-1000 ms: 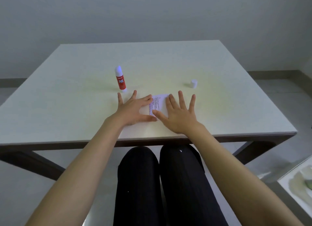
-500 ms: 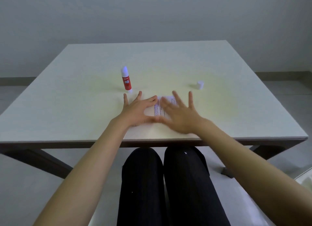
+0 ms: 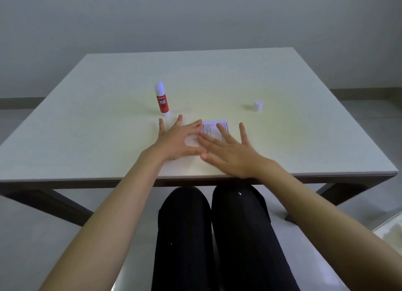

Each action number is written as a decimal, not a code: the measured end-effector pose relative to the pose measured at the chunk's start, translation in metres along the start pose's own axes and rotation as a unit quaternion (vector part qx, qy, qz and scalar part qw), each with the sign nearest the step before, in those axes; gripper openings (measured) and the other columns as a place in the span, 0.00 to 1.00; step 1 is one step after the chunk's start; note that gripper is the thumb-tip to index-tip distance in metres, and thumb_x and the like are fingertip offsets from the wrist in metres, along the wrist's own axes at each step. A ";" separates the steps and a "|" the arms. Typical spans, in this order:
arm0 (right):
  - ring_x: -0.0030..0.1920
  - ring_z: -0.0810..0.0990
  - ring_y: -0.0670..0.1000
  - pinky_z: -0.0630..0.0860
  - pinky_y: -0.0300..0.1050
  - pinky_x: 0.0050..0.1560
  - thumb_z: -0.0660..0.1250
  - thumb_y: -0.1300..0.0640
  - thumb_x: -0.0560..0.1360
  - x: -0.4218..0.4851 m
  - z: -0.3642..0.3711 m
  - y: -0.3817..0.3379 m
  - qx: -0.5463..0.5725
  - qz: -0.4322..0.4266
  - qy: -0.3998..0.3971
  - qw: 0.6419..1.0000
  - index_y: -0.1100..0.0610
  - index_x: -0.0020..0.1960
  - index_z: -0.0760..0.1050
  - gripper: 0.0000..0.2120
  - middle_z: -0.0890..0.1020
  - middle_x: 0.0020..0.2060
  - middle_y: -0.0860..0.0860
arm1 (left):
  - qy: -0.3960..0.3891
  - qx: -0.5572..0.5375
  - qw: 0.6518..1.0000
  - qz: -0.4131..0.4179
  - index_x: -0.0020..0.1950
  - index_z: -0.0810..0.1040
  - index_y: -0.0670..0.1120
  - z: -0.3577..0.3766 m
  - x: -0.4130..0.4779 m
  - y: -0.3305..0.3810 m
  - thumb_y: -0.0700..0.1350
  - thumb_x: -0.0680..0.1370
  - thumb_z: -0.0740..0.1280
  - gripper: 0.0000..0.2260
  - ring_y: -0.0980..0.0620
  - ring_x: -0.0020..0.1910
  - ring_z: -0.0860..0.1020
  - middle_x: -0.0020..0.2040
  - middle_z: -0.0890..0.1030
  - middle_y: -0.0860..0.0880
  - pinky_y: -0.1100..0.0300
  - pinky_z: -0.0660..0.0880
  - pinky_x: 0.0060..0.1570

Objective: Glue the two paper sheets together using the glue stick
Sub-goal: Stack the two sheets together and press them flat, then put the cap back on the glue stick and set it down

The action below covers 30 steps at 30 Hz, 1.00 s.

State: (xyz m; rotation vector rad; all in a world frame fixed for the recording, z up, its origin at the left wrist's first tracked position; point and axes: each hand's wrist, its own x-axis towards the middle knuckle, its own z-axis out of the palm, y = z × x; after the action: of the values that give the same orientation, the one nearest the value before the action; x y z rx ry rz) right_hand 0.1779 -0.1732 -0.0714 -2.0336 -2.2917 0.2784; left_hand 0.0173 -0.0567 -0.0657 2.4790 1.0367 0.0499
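Pressing step: both hands flat on the paper sheets [image 3: 214, 128] at the near tabletop [image 3: 304, 138] edge.
Left hand [image 3: 176, 141] and right hand [image 3: 231, 151]: each grip open, palm down, holding nothing. Glue stick [image 3: 162, 99] stands upright, far-left. Next, judged: smooth outward with even pressure.

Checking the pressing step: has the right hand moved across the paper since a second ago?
Yes. The right hand has slid left over the printed paper, toward the left hand.
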 end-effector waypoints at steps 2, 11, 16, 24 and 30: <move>0.76 0.35 0.50 0.25 0.64 0.67 0.35 0.31 0.73 0.009 -0.007 0.014 -0.027 0.048 -0.012 0.998 0.43 0.77 0.40 0.34 0.44 0.77 0.38 | 0.002 -0.001 1.000 -0.003 0.75 0.55 0.60 0.000 -0.001 0.000 0.70 0.65 0.63 0.41 0.51 0.77 0.40 0.76 0.54 0.66 0.37 0.29 0.68; 0.77 0.36 0.52 0.35 0.65 0.71 0.42 0.37 0.79 0.022 -0.006 0.023 -0.001 0.101 -0.005 0.995 0.45 0.77 0.38 0.30 0.42 0.78 0.43 | 0.333 -0.400 0.852 -0.062 0.54 0.81 0.54 -0.006 -0.015 -0.001 0.48 0.72 0.72 0.11 0.61 0.59 0.77 0.55 0.82 0.58 0.52 0.70 0.67; 0.77 0.38 0.51 0.41 0.62 0.73 0.45 0.38 0.79 0.016 -0.013 0.011 0.090 0.090 0.060 0.990 0.41 0.76 0.38 0.29 0.44 0.78 0.45 | 0.453 -0.390 0.782 -0.179 0.67 0.73 0.44 -0.028 0.004 -0.014 0.44 0.71 0.73 0.25 0.53 0.61 0.77 0.62 0.79 0.49 0.60 0.71 0.60; 0.58 0.75 0.45 0.68 0.36 0.57 0.65 0.55 0.77 0.007 -0.034 -0.016 0.344 0.060 0.220 0.911 0.49 0.65 0.73 0.17 0.77 0.59 0.47 | 0.432 -0.335 0.821 -0.165 0.33 0.76 0.40 -0.034 0.027 -0.005 0.47 0.73 0.66 0.12 0.57 0.28 0.73 0.28 0.79 0.49 0.62 0.68 0.35; 0.34 0.78 0.51 0.72 0.41 0.33 0.57 0.48 0.80 0.026 -0.055 -0.030 0.734 0.169 0.110 0.649 0.58 0.61 0.73 0.17 0.81 0.43 0.55 | 0.301 -0.578 0.756 -0.060 0.38 0.83 0.51 -0.040 0.010 0.043 0.44 0.71 0.72 0.03 0.49 0.46 0.82 0.44 0.85 0.48 0.58 0.78 0.53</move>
State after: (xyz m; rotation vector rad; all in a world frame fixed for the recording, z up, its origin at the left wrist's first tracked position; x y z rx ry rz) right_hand 0.1544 -0.1462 -0.0135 -1.2680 -0.7068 1.2604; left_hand 0.0449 -0.0606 -0.0133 1.2204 0.9245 1.1416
